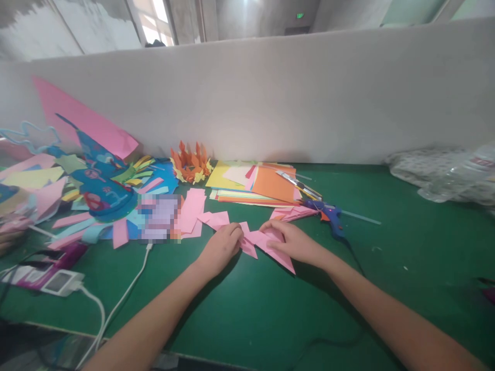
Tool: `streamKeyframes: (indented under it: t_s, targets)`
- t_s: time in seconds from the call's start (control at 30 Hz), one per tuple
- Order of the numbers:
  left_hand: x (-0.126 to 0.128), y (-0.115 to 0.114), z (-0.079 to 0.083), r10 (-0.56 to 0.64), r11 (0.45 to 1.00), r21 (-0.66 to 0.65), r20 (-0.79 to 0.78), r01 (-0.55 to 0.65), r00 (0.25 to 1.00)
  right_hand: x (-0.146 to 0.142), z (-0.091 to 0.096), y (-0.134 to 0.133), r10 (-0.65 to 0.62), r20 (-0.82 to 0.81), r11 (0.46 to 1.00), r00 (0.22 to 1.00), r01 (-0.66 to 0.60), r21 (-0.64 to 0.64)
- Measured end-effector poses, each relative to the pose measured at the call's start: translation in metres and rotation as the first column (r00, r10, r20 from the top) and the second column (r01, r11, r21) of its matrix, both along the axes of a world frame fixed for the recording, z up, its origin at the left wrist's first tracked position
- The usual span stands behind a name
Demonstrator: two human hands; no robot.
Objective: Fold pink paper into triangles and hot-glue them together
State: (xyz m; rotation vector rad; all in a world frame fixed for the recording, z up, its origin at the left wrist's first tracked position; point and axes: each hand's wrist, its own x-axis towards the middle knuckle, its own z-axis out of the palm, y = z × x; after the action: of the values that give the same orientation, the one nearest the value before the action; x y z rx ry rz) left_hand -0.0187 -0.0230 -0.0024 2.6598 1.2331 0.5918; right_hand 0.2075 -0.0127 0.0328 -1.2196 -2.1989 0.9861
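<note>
My left hand is closed with its fingers pinched on a chain of folded pink paper, which sticks out on both sides of it. My right hand grips a larger folded pink paper piece with a pointed lower corner, thumb below and fingers on top. The two pieces meet or overlap between my hands; whether they are joined I cannot tell. Just behind my right hand lie more folded pink papers. Left of my left hand are flat pink paper strips.
A blue glue gun with its cord lies at the right, near a cutter knife. Coloured paper sheets, an orange paper crown and a blue cone hat stand behind. A power strip and white cable lie left.
</note>
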Motion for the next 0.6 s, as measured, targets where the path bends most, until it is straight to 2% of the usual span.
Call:
streamKeyframes:
  t_s: [0.17, 0.4, 0.6]
  targets:
    - [0.002, -0.002, 0.003, 0.017, 1.0, -0.006, -0.051, -0.017, 0.999, -0.007, -0.006, 0.001, 0.016, 0.007, 0.999, 1.0, -0.016, 0.034]
    - [0.001, -0.003, 0.001, -0.001, 0.999, 0.035, 0.021, 0.0, 1.0, -0.012, -0.01, 0.002, 0.039, 0.024, 0.998, 0.999, -0.04, 0.04]
    - [0.002, -0.007, 0.005, -0.056, 0.997, 0.048, 0.008, 0.056, 0.998, -0.012, -0.017, 0.002, 0.026, 0.016, 0.998, 1.0, -0.026, 0.057]
